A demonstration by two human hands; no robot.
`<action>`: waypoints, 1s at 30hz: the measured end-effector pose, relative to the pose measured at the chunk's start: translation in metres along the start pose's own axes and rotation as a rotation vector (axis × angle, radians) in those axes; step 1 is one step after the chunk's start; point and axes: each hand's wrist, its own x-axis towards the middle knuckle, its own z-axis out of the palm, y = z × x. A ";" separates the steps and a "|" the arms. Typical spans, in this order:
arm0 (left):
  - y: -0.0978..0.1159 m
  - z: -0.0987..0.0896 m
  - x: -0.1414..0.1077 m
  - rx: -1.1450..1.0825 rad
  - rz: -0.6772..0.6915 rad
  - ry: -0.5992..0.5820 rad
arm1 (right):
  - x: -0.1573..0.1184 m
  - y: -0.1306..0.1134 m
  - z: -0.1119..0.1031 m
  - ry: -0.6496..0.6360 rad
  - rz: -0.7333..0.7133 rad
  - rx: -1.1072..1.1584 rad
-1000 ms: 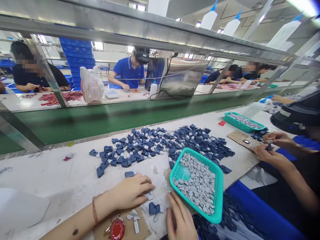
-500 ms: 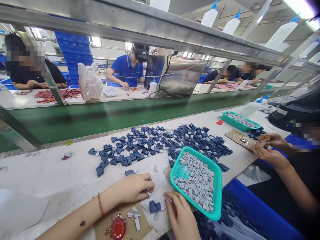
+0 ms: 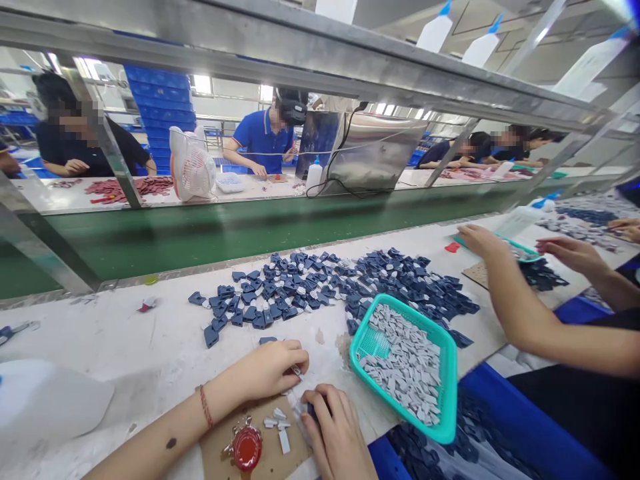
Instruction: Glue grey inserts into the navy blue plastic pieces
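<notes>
My left hand [image 3: 280, 365] is above the table's near side, thumb and fingers pinched on a small grey piece [image 3: 297, 371]. Just right of it, my right hand [image 3: 336, 430] has its fingers closed on a dark blue piece [image 3: 312, 411], mostly hidden beneath them. Below my left wrist lies a brown board [image 3: 273, 460], carrying a red round dish of glossy liquid [image 3: 247, 448] and several loose grey pieces [image 3: 284, 440]. To the right of my hands stands a green basket [image 3: 356, 353] full of small grey pieces.
A wide pile of dark blue pieces [image 3: 280, 287], some with pale parts, spreads behind my hands. A blue bin [image 3: 493, 383] is below the table edge. At right, a co-worker's arm [image 3: 525, 327] reaches across to another basket. A metal shelf [image 3: 300, 50] crosses overhead.
My right hand has moved left and closed over the dark blue piece that lay on the table. My left hand keeps its pinch. The co-worker's hands at right have moved to the farther basket.
</notes>
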 end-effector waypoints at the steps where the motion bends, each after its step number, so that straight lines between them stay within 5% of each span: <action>1: 0.000 0.000 0.000 0.007 -0.002 0.003 | 0.001 0.001 0.000 -0.023 -0.020 -0.019; 6: 0.002 -0.001 0.003 0.103 0.047 -0.048 | 0.013 0.003 -0.009 -0.123 -0.125 -0.160; 10: 0.001 -0.005 0.005 -0.107 0.002 0.006 | 0.022 0.001 -0.014 -0.114 -0.206 -0.256; 13: 0.001 -0.004 0.000 -0.463 -0.167 0.148 | 0.028 0.000 -0.015 -0.119 -0.257 -0.281; 19: 0.007 -0.004 -0.022 -1.730 -0.517 0.276 | 0.040 0.003 -0.012 -0.124 -0.339 -0.273; 22: 0.007 -0.005 -0.033 -1.893 -0.560 0.302 | 0.046 0.005 -0.011 -0.116 -0.357 -0.242; 26: 0.002 -0.001 -0.042 -2.073 -0.593 0.175 | 0.055 0.008 -0.014 -0.101 -0.330 -0.146; 30: 0.001 0.002 -0.042 -2.088 -0.637 0.171 | 0.071 -0.004 -0.027 -0.067 -0.262 0.001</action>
